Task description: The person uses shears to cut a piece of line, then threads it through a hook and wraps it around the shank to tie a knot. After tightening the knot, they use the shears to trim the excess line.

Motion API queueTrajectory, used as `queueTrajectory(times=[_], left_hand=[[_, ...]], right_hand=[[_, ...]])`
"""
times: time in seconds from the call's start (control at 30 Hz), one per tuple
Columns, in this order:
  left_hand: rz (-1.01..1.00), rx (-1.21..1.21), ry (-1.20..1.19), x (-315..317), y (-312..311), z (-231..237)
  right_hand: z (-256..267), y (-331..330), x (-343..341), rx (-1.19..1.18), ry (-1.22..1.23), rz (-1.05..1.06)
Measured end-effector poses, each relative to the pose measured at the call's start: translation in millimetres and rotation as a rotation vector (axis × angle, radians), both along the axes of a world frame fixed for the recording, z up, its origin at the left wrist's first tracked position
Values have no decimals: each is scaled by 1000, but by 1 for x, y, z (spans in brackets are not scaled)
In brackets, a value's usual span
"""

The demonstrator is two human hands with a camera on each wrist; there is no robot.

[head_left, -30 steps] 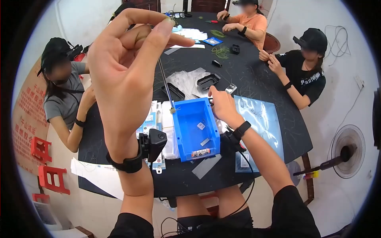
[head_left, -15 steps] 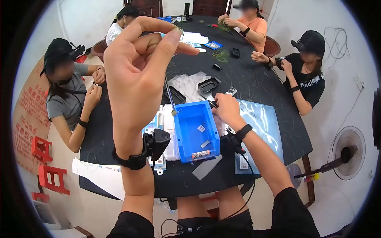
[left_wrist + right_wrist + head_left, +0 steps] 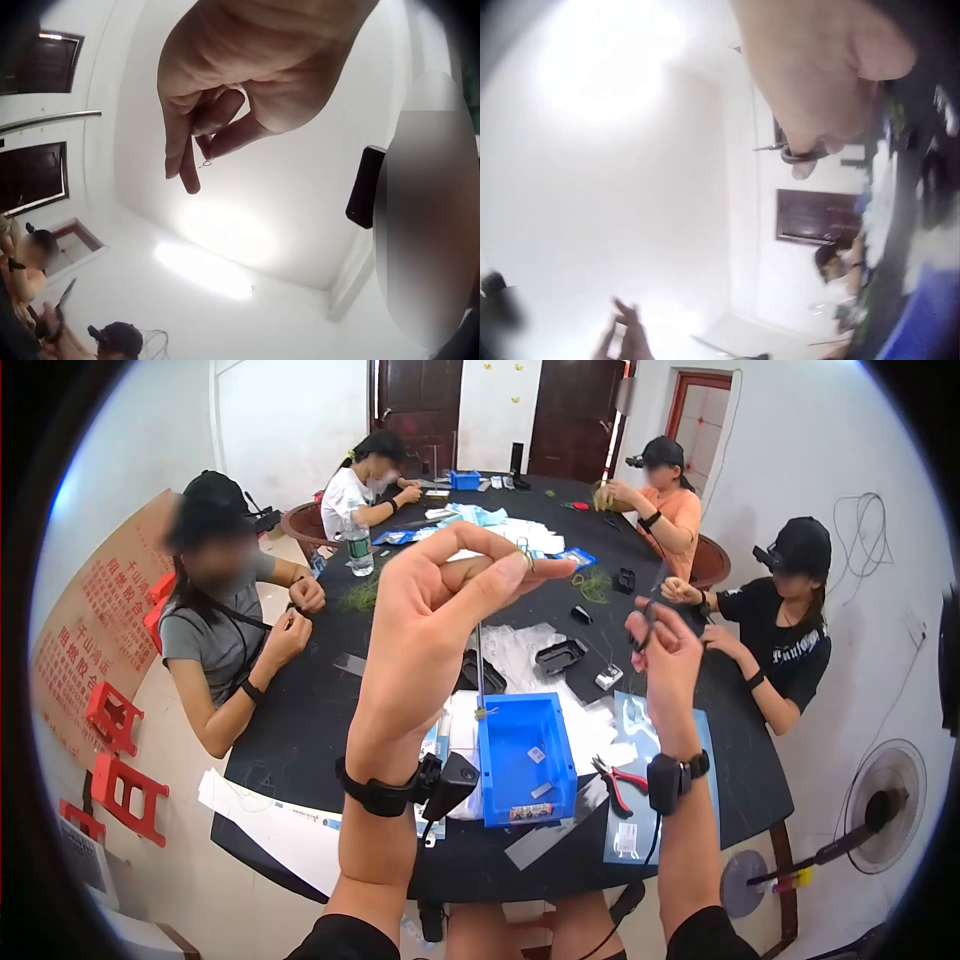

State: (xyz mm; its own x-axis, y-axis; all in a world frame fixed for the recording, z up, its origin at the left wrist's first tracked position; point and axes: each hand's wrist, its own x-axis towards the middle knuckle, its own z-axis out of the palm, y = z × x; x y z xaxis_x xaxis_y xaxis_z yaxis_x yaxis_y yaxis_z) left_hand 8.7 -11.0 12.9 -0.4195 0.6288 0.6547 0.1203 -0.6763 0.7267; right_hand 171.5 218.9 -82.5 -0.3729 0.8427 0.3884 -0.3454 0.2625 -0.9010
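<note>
Raised over the table, my left hand point(image 3: 430, 610) pinches a tiny thin loop, greenish in the head view point(image 3: 523, 547), between thumb and index finger. The left wrist view shows it as a fine bent wire-like piece point(image 3: 207, 163); its exact kind I cannot tell. My right hand point(image 3: 672, 665) is up at the right, its fingers through the dark handles of a pair of scissors point(image 3: 649, 618), blades pointing upward. One slim blade and a handle ring point(image 3: 799, 157) show in the right wrist view. Below, between the hands, stands a blue bin point(image 3: 485, 760) with small labels inside.
A thin metal rod point(image 3: 480, 675) rises at the bin's left edge. Red-handled pliers point(image 3: 625, 785) lie on a blue plastic sheet point(image 3: 618, 840). Clear bags point(image 3: 515, 650) and black trays point(image 3: 560, 655) lie beyond the bin. Several people sit around the dark table point(image 3: 300, 735).
My right hand has left the bin's right side and risen with the scissors. The left hand keeps its pinch. The head view has tilted up, and the pliers now show fully.
</note>
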Motion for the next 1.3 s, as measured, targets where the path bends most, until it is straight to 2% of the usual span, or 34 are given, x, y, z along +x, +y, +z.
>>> queueTrajectory(times=[0.1,0.13,0.27,0.33,0.37,0.4,0.47,0.53,0.67,0.77,0.9,1.0,1.1,1.3], left_hand=[[-215,-27,-48,-3,-1,2],[-213,-23,-44,-2,-2,2],[-313,-14,-70,-2,-4,3],[-367,0,-92,-1,-4,3],[-385,4,-99,0,-3,3],[-370,13,-97,0,-3,4],[-350,26,-102,4,0,4],[-292,27,-111,13,-2,7],[-182,78,-173,23,-1,7],[-230,210,-177,16,6,2],[-135,201,-208,23,7,5],[-236,198,-166,20,11,1],[-324,144,-223,24,12,1],[-275,134,-244,33,17,3]], right_hand=[[62,-65,-10,140,115,64],[71,-82,-12,238,169,99],[69,-107,-16,463,239,220],[62,-109,-18,408,211,246],[53,-104,-24,469,208,242],[50,-102,-28,530,206,237],[52,-104,-28,465,194,249],[54,-100,-27,590,91,226],[54,-90,-36,846,118,128],[51,-87,-41,843,161,142],[53,-87,-39,792,212,124],[53,-84,-38,834,182,188],[51,-83,-40,867,177,217],[50,-79,-39,903,150,196]])
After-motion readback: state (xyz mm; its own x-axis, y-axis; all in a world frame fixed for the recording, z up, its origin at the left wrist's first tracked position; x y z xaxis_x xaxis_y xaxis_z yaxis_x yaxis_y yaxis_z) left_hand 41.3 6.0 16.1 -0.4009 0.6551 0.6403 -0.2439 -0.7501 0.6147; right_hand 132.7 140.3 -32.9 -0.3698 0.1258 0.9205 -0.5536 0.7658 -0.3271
